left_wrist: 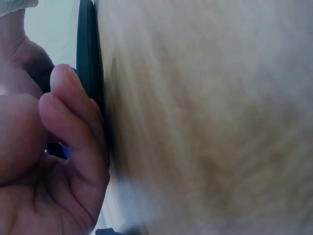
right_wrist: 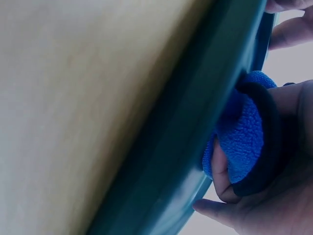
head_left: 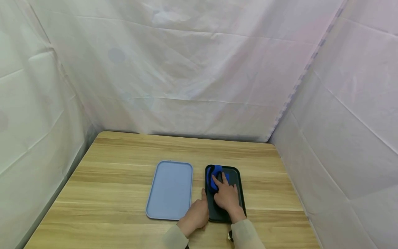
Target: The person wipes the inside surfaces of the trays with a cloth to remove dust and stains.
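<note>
My right hand lies over a fuzzy blue cloth with black edging, on a dark green tray. Two of its fingers are spread straight and press on the cloth. The right wrist view shows the blue cloth bulging up below the palm, its black edge raised. My left hand rests at the tray's near left side, index finger straight along the rim. In the left wrist view its other fingers look bent, close to the tray's side.
A light blue tray lies flat just left of the dark one. Both trays are on a wood-grain table. White cloth walls enclose the table at the back and both sides.
</note>
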`<state>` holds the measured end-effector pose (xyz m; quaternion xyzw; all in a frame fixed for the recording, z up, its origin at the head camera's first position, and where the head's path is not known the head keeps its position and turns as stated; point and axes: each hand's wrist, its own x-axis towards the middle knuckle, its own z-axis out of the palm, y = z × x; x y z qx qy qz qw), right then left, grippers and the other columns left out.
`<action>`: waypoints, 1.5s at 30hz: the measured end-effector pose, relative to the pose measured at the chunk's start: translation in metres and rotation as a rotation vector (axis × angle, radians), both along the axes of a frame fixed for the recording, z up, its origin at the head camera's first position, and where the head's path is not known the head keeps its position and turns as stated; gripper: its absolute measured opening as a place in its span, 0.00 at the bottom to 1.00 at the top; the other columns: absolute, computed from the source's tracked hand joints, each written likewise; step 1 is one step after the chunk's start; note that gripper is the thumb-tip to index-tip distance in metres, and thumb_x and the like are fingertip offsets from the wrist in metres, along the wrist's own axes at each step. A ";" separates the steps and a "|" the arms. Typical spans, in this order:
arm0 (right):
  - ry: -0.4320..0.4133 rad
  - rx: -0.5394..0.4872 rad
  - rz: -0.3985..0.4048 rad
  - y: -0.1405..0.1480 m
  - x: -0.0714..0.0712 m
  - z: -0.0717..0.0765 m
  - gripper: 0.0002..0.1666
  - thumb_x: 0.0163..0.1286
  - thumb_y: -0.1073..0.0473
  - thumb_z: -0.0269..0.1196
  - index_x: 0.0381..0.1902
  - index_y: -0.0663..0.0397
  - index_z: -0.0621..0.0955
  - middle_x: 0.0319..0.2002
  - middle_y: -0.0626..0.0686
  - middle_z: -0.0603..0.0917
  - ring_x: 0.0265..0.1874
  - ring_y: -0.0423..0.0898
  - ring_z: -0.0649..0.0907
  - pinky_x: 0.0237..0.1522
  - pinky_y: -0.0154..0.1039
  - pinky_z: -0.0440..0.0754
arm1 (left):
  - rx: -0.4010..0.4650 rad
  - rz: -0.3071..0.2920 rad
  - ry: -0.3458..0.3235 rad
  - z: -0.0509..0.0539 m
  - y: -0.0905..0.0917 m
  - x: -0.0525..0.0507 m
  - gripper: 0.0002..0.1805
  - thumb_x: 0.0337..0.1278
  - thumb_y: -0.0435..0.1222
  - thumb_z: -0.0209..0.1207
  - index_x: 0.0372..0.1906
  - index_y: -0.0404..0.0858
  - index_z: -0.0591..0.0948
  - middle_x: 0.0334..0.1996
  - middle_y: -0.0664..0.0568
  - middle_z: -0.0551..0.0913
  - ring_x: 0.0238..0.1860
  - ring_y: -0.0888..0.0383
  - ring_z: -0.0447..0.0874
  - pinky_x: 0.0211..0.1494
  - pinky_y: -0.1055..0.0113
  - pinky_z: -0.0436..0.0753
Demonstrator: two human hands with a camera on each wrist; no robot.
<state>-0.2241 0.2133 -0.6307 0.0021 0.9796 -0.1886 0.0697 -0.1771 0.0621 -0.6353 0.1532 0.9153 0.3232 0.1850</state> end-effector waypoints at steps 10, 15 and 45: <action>0.041 0.005 0.016 0.001 0.005 -0.003 0.46 0.60 0.65 0.63 0.77 0.36 0.71 0.81 0.63 0.60 0.59 0.73 0.82 0.70 0.77 0.61 | 0.010 0.006 0.020 -0.004 0.000 0.000 0.47 0.66 0.29 0.61 0.80 0.21 0.47 0.10 0.56 0.74 0.06 0.65 0.70 0.16 0.70 0.74; 0.061 0.010 0.012 0.004 0.007 -0.003 0.45 0.61 0.65 0.65 0.77 0.34 0.72 0.81 0.61 0.61 0.59 0.72 0.82 0.69 0.76 0.62 | 0.011 0.011 0.003 -0.003 0.001 -0.001 0.46 0.67 0.30 0.61 0.80 0.22 0.47 0.11 0.55 0.75 0.07 0.63 0.72 0.17 0.70 0.75; 0.159 -0.052 -0.028 0.022 0.008 0.017 0.47 0.65 0.64 0.65 0.79 0.27 0.67 0.82 0.56 0.60 0.67 0.72 0.76 0.69 0.77 0.61 | 0.023 0.036 -0.039 -0.002 0.001 -0.001 0.46 0.69 0.31 0.59 0.81 0.23 0.45 0.12 0.53 0.76 0.08 0.62 0.73 0.19 0.69 0.75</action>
